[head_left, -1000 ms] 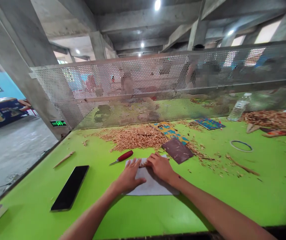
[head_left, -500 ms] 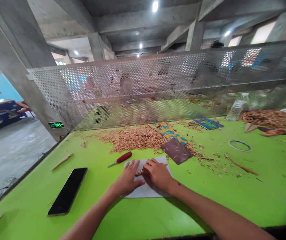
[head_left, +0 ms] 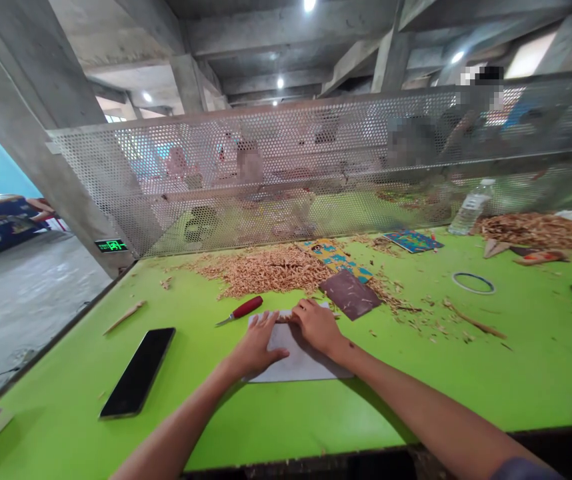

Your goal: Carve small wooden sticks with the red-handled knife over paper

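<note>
A white sheet (head_left: 293,360) lies on the green table under both hands. My left hand (head_left: 257,343) rests on its left part, fingers spread and thumb apart. Along the sheet's far edge runs a thin, light brown stick-like piece (head_left: 285,316), partly covered by the hands. My right hand (head_left: 316,325) has its fingers curled over the right part of that piece. Just beyond my left hand lies a knife with a red handle (head_left: 247,307). A brown square sheet (head_left: 350,294) is beyond my right hand.
Wood shavings (head_left: 271,269) are heaped before a perforated metal screen (head_left: 266,173). A black phone (head_left: 139,372) and a carved stick (head_left: 125,317) lie left. Toward the right are a ring (head_left: 473,283), a bottle (head_left: 471,208) and a wood strip (head_left: 476,323). People are behind the screen.
My right hand has moved toward the far edge of the white sheet, and the stick-like piece now lies along that edge. The view has shifted slightly.
</note>
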Tool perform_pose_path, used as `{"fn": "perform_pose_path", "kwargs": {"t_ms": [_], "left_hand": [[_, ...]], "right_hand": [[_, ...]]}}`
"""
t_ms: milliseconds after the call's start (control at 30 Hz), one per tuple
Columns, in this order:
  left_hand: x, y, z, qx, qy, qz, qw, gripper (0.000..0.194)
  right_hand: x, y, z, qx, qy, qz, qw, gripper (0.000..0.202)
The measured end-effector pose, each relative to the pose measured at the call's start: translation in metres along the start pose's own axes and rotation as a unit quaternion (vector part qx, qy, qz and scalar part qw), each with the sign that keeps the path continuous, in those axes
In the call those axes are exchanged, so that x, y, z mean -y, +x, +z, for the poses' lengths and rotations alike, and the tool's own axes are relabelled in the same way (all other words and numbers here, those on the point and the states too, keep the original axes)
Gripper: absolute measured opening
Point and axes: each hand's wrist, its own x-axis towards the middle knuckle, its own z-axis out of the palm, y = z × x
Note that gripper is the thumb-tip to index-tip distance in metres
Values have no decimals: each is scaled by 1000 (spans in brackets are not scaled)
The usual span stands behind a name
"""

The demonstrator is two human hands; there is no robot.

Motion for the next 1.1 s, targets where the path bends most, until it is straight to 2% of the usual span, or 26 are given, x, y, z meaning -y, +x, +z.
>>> {"fn": "perform_pose_path", "kwargs": {"t_ms": [133,267,433,567,667,867,967,1100], "left_hand": [[-2,2,-2,12,0,-11,1000,92],[-3,5,-3,-4,1,-3,1000,90],[-5,14,-8,3,32,1,999,98],[-11,27,-16,35,47,5,998,109],[-14,30,-18,30,54,0,998,117],[-12,19,-18,13,46,38,998,87],[-11,18,-19,14,41,50,998,81],[-9,20,-18,13,61,53,997,82]], "right_hand": [[-4,0,1,10,20,-52,998,21],[-4,1,-1,-9,-10,3,1000,28],[2,-4,-4,19,-21,-48,998,19],[1,0,-7,9,-17,-19,1000,24],[-2,4,-8,7,-4,-22,1000,21],[1,3,0,-1,11,-78,997,17],[-5,4,2,-5,19,-113,993,17],[-18,8,1,-18,-12,-37,999,23]]}}
